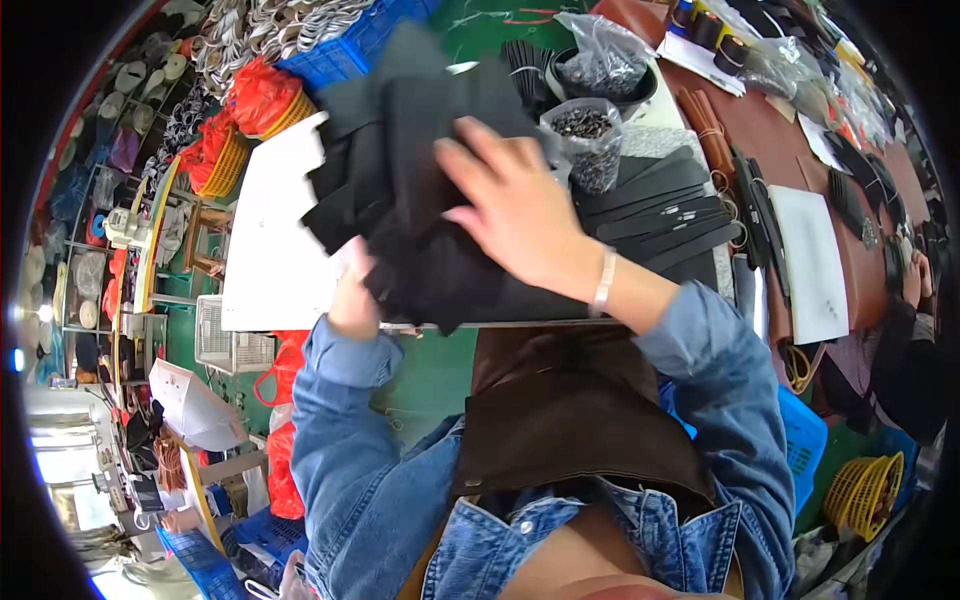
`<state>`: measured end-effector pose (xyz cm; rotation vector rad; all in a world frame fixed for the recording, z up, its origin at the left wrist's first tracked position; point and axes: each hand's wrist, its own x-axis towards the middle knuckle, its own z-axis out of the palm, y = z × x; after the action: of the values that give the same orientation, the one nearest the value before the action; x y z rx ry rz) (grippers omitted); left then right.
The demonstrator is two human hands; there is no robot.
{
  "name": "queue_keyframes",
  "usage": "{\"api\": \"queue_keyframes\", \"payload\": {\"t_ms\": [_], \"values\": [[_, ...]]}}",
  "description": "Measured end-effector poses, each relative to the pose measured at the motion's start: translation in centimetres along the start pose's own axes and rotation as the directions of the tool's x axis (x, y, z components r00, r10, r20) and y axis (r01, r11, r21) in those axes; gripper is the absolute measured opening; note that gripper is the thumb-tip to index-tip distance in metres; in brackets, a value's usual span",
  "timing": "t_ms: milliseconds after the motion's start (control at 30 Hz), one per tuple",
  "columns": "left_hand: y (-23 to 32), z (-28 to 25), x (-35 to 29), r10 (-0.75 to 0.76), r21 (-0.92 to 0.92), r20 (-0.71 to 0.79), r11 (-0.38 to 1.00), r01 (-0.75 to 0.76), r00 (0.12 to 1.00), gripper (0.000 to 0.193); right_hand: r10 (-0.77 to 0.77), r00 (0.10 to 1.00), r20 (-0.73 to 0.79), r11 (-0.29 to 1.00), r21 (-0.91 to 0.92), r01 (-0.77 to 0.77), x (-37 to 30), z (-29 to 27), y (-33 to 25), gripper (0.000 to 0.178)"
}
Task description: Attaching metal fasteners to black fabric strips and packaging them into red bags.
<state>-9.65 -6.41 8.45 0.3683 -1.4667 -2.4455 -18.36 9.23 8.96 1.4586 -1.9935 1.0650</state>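
Observation:
A bulky stack of flat black pieces [405,170], like cut leather or fabric, is raised and tilted over the near part of the worktable, its upper end blurred by motion. My left hand [353,290] grips its lower left edge, with most of the fingers hidden behind the material. Across the front of the stack lies my right hand [520,215], fingers stretched out and slightly apart. To the right of it, several black strap-like strips [660,210] are fanned out on the table. A clear bag of small dark parts [590,140] stands just beyond them.
The white tabletop [270,230] extends left. Farther back are a blue crate [350,50], a black bowl [640,95] holding another bag, and yellow baskets with red bags [265,95]. A brown-topped table [780,150] with a white board [810,260] adjoins at right, where another person's hand [912,275] shows.

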Motion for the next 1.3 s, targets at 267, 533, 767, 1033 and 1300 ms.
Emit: {"api": "queue_keyframes", "payload": {"t_ms": [267,533,767,1033,1300], "values": [[-2.1,-14.4,1.2,-0.071,0.266,-0.24,0.954,0.136,0.968,0.037,0.086,0.974,0.211,0.991,-0.118,-0.062,0.2,12.6,-1.7,0.052],[1.7,-20.8,0.5,0.207,0.781,-0.295,0.615,0.111,0.933,0.034,0.146,0.896,0.419,0.986,-0.136,-0.097,-0.3,16.3,-3.0,0.049],[-2.3,-14.0,-7.0,0.722,0.989,0.006,0.099,-0.112,0.692,0.039,-0.05,0.926,0.375,0.978,0.207,-0.031,-4.2,8.9,-3.1,0.053],[-5.1,-7.8,-9.8,0.557,0.955,0.057,0.212,-0.209,0.829,0.037,0.12,0.739,0.663,0.948,-0.297,0.113,-9.6,-9.1,11.5,0.08],[-5.9,-1.8,-6.9,0.407,0.938,0.226,0.153,-0.31,0.885,0.032,0.073,0.496,0.865,0.923,-0.247,0.295,-6.6,-7.7,17.8,0.113]]}}
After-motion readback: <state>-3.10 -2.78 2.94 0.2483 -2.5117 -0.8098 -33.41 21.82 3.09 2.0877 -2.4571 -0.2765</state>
